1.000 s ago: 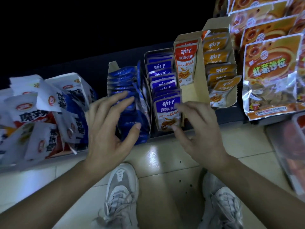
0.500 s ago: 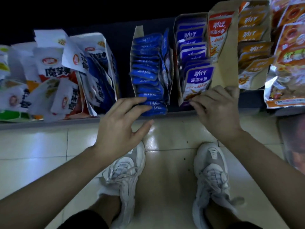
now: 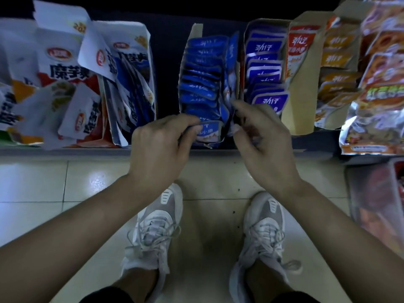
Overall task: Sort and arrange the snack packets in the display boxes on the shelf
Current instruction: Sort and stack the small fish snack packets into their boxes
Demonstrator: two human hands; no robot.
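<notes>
Both hands are in at the shelf (image 3: 65,152) edge, right on the blue display box (image 3: 195,31). The left hand (image 3: 159,145) curls in, thumb and fingers pinching the front packet (image 3: 208,132), which stands at the near end of the box's row of blue packets. The right hand (image 3: 266,147) is curled too, thumb and forefinger pinching the box's right side (card wall or the packet tucked against it, hard to tell). Just beside on the right stands a box of purple-blue packets (image 3: 264,46), then orange packets (image 3: 336,57). White bags (image 3: 63,71) are heaped well off to the left.
</notes>
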